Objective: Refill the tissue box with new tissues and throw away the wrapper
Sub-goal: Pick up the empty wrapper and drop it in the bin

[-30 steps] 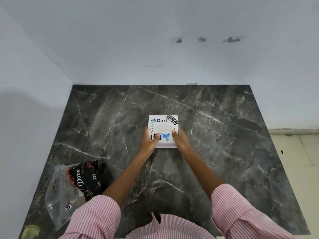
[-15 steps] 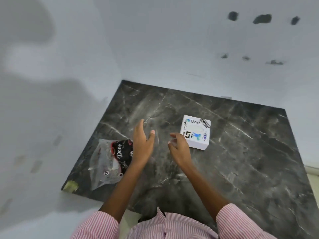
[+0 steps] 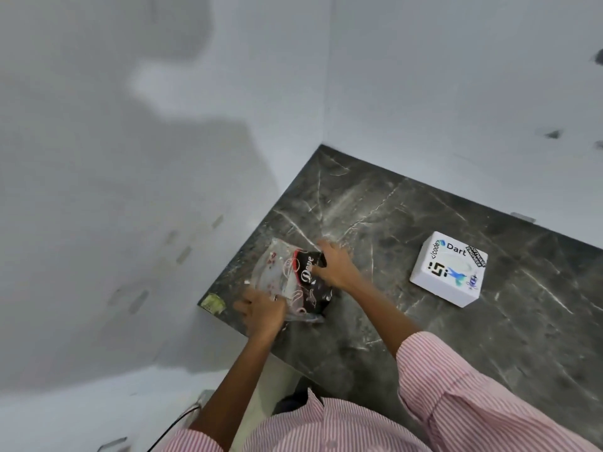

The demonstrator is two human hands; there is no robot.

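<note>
A clear plastic wrapper [image 3: 280,275] with a black "Dove" printed panel lies near the left front corner of the dark marble table [image 3: 424,337]. My left hand [image 3: 262,311] presses on its near edge and grips the plastic. My right hand [image 3: 336,265] holds the black far end of the wrapper. The white tissue box [image 3: 448,269], covered in stickers, stands alone to the right, well apart from both hands.
White walls close the table in at the left and the back. A yellowish sticker [image 3: 212,302] marks the table's left front corner. A dark cable [image 3: 173,425] runs over the floor below the table edge.
Both hands left the tissue box, moved left across the table and took hold of the wrapper. The view swung left, so the box now sits at the right.
</note>
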